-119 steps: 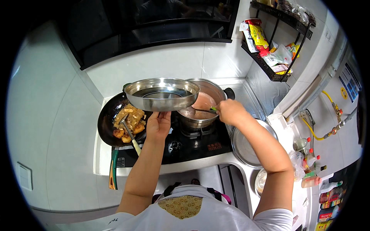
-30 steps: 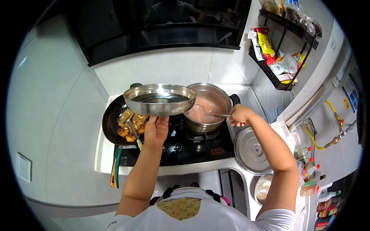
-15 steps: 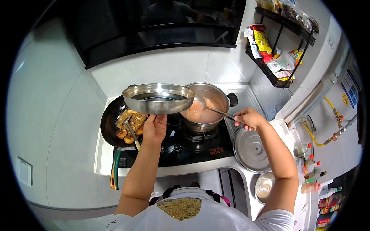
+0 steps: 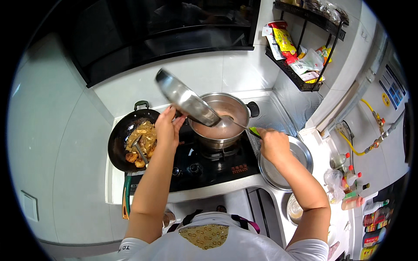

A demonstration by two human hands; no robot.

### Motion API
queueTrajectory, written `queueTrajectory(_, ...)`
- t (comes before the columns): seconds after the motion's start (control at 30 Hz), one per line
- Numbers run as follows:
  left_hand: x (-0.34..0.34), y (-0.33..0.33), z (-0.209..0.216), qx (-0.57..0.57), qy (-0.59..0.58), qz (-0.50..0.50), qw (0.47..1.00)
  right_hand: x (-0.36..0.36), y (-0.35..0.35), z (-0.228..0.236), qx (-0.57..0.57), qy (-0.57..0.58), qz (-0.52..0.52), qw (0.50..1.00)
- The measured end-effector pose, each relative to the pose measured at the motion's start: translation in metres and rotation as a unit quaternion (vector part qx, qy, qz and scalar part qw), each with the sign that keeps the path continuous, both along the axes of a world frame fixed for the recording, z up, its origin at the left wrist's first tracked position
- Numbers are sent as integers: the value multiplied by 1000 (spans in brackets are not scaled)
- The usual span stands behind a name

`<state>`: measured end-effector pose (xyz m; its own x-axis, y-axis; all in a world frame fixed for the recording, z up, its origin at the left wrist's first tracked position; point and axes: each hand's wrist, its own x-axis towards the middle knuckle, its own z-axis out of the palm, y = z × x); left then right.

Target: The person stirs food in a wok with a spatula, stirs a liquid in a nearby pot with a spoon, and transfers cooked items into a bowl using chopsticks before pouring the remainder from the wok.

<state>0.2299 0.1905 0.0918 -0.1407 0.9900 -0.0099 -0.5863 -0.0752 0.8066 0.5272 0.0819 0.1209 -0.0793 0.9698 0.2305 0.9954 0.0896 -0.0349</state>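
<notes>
My left hand (image 4: 167, 128) grips a shallow stainless steel basin (image 4: 185, 99) from below. The basin is steeply tilted, its low right edge over the steel pot (image 4: 219, 141) on the stove; its inside is mostly turned away. Pinkish-brown liquid (image 4: 204, 130) fills much of the pot. My right hand (image 4: 274, 143) is closed around the handle of a ladle (image 4: 239, 124), a bit of green showing by the fingers. The ladle's bowl lies in the pot, close beside the basin's low edge. Left of my left forearm sits a black wok (image 4: 115, 141) with browned food and a spatula (image 4: 141, 151).
A round metal lid (image 4: 278, 176) lies right of the stove, under my right forearm. Beyond it are a bowl (image 4: 294, 213) and several bottles (image 4: 348, 191). A black wall rack (image 4: 296, 80) holds packets at upper right. The dark range hood (image 4: 170, 48) overhangs the back.
The basin has gone from level to steeply tilted, its right side dropping toward the pot. My right hand has shifted slightly left and down with the ladle. The whole view has shifted a little.
</notes>
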Motion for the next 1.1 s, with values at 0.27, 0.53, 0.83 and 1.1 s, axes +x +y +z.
queueTrajectory(0.27,68,50,35,255,677,121,680,-5,-5,4,78,-76,70,992)
queueTrajectory(0.53,120,74,17,246,787,60,562,-9,3,7,46,-93,63,993)
queueTrajectory(0.83,128,86,-6,203,815,45,541,0,5,7,24,-57,79,995)
queueTrajectory(1.1,122,85,-11,222,803,60,549,5,3,13,5,-72,97,993)
